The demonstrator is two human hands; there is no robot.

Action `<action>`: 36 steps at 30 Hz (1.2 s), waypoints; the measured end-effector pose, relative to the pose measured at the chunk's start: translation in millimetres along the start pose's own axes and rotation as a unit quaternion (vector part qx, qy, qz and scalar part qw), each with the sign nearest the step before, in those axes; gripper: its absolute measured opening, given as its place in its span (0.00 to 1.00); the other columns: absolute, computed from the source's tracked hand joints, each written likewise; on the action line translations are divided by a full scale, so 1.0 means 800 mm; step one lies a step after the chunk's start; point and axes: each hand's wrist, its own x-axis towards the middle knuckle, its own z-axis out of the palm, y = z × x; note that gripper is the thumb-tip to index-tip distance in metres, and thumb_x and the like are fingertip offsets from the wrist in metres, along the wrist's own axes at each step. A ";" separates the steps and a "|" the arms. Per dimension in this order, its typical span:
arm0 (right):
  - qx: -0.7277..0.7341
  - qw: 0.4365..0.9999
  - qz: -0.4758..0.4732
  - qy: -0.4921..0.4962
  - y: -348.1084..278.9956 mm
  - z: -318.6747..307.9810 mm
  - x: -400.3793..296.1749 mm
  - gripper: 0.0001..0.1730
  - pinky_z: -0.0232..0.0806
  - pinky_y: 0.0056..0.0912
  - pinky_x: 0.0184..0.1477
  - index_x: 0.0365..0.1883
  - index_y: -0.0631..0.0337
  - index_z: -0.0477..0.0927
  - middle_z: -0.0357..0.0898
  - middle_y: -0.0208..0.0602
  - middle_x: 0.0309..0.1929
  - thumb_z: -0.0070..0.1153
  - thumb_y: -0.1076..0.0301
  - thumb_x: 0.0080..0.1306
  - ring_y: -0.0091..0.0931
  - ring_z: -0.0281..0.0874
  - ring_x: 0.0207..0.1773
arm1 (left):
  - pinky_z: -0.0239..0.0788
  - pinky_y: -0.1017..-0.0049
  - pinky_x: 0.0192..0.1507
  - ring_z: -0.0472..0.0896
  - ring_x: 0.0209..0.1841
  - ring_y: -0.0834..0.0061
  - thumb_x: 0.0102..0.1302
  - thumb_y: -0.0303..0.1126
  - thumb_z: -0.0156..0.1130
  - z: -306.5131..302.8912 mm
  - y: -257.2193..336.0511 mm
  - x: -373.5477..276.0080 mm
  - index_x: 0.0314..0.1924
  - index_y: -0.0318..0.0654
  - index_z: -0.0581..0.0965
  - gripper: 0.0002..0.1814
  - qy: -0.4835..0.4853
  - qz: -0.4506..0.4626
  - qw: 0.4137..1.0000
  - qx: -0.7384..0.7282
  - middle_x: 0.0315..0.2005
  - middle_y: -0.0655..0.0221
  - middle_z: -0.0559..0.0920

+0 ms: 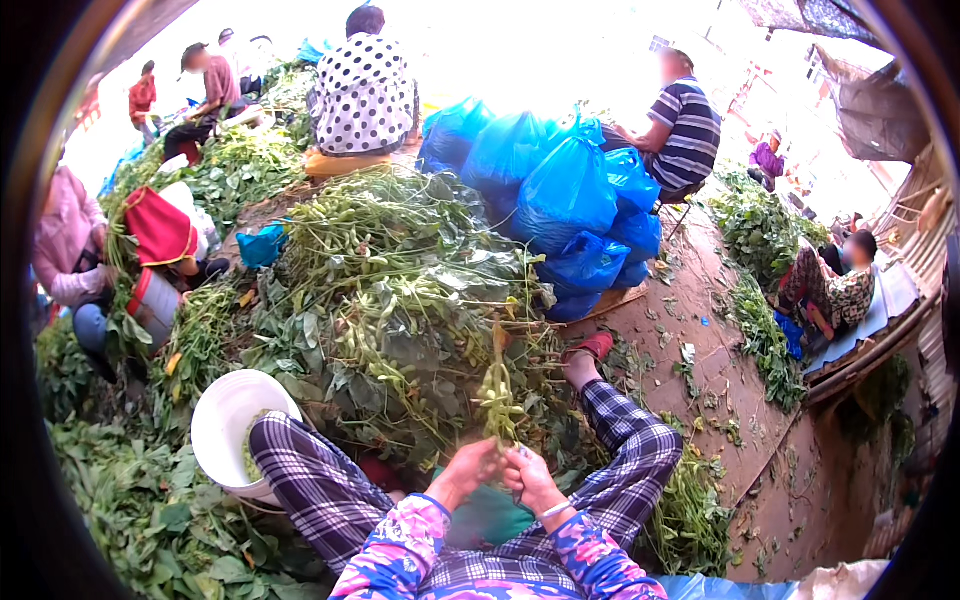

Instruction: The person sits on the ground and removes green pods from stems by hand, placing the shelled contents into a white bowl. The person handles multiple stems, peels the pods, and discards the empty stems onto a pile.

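Note:
A green soybean stalk with pods [496, 397] points away from me over the lap. My left hand [477, 463] is closed at its near end, with the fingertips slightly blurred. Touching it on the right, my right hand [529, 474] has its fingers closed on the same stalk; a small dark item shows at this hand, too small to name. Beyond both hands lies a large heap of podded soybean plants [390, 292]. A white plastic bucket [217, 435] with green pods inside stands tilted beside my left knee. Green material [491, 514] lies between the thighs below the hands.
Full blue plastic bags [570, 195] stand behind the heap. Several people sit around, including one in a polka-dot top [365, 97] and one in a striped shirt [686, 124]. Leafy cuttings [172, 517] cover the ground at left. Scattered leaves lie on the brown ground [690, 322] at right.

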 end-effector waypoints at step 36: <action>-0.257 0.956 0.006 -0.145 -0.024 -0.007 -0.047 0.07 0.41 0.13 0.13 0.46 0.50 0.68 0.63 0.24 0.22 0.40 0.63 0.73 0.12 0.48 0.13 | 0.65 0.83 0.31 0.73 0.30 0.86 0.61 0.31 0.62 0.025 0.022 -0.028 0.44 0.36 0.77 0.12 0.014 0.042 0.971 0.235 0.30 0.76 0.78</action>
